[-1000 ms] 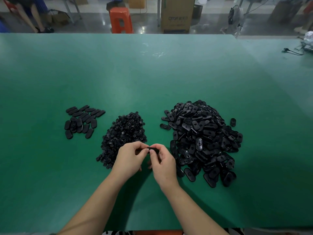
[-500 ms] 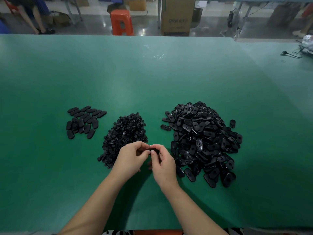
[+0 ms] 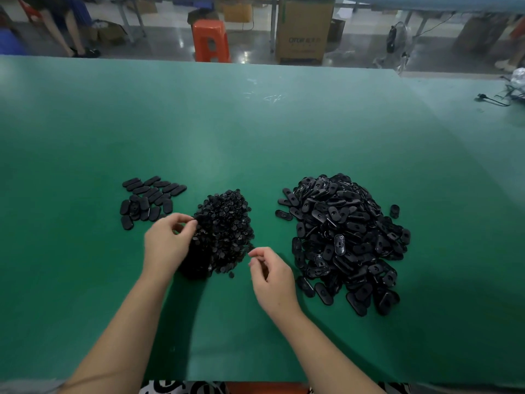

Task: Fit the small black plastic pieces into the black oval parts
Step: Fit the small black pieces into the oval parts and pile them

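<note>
- While the left hand (image 3: pixel 167 243) reaches over the near-left edge of the heap of small black plastic pieces (image 3: pixel 224 231), its thumb and fingers are curled together at the heap's rim; whether they pinch a piece cannot be told.
- The right hand (image 3: pixel 272 280) hovers just above the green table (image 3: pixel 255 143), between the small pieces and the large pile of black oval parts (image 3: pixel 343 240), fingers loosely curled and nothing visible in them.
- A smaller group of oval parts (image 3: pixel 147 200) lies flat to the left of the heap, just beyond the left hand.
- One oval part (image 3: pixel 394 211) sits apart at the big pile's right edge.
- Past the table's far edge stand an orange stool (image 3: pixel 210 41) and a cardboard box (image 3: pixel 304 29).
</note>
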Demonstrator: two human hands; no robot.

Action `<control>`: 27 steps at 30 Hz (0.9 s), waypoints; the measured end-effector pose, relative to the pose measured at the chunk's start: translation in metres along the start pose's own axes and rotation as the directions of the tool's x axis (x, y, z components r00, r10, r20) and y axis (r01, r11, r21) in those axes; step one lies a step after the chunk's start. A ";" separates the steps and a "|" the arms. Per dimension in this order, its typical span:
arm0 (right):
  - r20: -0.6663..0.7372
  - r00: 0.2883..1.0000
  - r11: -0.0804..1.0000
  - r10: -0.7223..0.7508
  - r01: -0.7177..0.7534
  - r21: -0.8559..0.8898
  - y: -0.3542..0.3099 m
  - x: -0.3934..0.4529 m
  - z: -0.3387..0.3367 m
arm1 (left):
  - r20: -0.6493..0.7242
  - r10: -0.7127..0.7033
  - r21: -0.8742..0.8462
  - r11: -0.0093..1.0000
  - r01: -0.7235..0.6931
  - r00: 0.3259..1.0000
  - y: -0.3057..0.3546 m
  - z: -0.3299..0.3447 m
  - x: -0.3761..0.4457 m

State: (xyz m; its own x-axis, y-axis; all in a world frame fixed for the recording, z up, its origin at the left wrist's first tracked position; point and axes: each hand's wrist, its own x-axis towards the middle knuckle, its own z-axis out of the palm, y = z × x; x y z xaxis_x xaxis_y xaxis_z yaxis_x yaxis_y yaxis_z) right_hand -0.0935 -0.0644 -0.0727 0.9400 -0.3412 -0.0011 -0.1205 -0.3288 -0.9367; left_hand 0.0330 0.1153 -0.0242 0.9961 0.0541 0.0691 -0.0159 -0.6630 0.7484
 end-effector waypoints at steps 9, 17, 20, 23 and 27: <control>-0.011 0.999 0.997 -0.033 0.032 -0.069 -0.001 0.001 -0.001 | -0.116 -0.277 -0.014 0.961 0.277 0.954 -0.045 -0.017 0.043; -0.003 1.000 0.997 -0.022 0.022 -0.067 -0.002 0.001 0.000 | -0.123 -0.291 -0.065 0.956 0.285 0.949 -0.039 -0.018 0.045; -0.002 1.000 0.997 -0.024 0.024 -0.068 -0.003 0.001 0.000 | -0.196 -0.214 -0.055 0.977 0.207 0.957 -0.029 -0.016 0.038; -0.007 1.000 0.997 -0.028 0.028 -0.076 -0.003 0.001 0.000 | -0.180 -0.050 0.019 0.998 0.055 0.982 -0.008 -0.009 0.030; -0.016 0.999 0.997 -0.032 0.031 -0.075 -0.002 0.001 0.000 | -0.025 0.161 0.073 0.985 -0.159 0.987 0.039 0.009 0.014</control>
State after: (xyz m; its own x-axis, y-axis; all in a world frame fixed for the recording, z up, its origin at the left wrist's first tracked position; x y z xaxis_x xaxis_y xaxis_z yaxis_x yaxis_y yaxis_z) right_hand -0.0925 -0.0635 -0.0708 0.9380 -0.3449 0.0349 -0.1148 -0.4039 -0.9076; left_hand 0.0472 0.0830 -0.0003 0.9781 -0.0348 0.2051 -0.1676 -0.7163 0.6774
